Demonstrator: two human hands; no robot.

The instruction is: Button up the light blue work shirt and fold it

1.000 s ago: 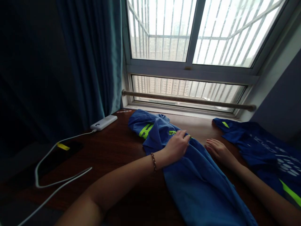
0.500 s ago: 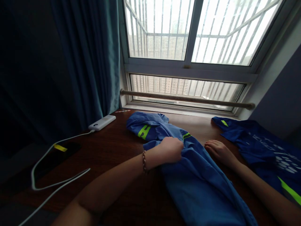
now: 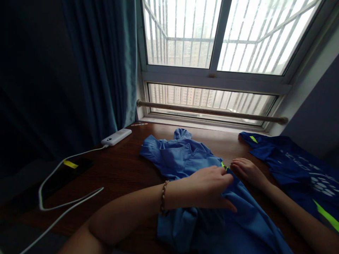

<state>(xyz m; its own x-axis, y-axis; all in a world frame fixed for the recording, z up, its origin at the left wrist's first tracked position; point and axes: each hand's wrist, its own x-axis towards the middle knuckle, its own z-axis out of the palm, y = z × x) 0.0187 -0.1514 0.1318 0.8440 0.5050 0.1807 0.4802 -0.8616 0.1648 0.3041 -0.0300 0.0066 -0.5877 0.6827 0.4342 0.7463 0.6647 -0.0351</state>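
A blue garment point(image 3: 182, 158) with neon green trim lies crumpled on the dark wooden table point(image 3: 124, 169) in front of me. My left hand point(image 3: 212, 183) is closed on a fold of it, pinching the cloth near a green stripe. My right hand point(image 3: 246, 169) rests flat on the table at the garment's right edge, fingers stretched out and touching the fabric. A beaded bracelet point(image 3: 164, 195) sits on my left wrist.
A second blue garment point(image 3: 296, 165) with white print and a green stripe lies at the right. A white power bank point(image 3: 116, 137) with a white cable point(image 3: 60, 197) sits at the left by the teal curtain point(image 3: 106, 70). A dark phone point(image 3: 66, 169) lies near it. A window and rail run behind.
My left hand has pulled the garment's far part toward me and to the right, folding it over. The green lettering is now hidden. My right hand has stayed in place.
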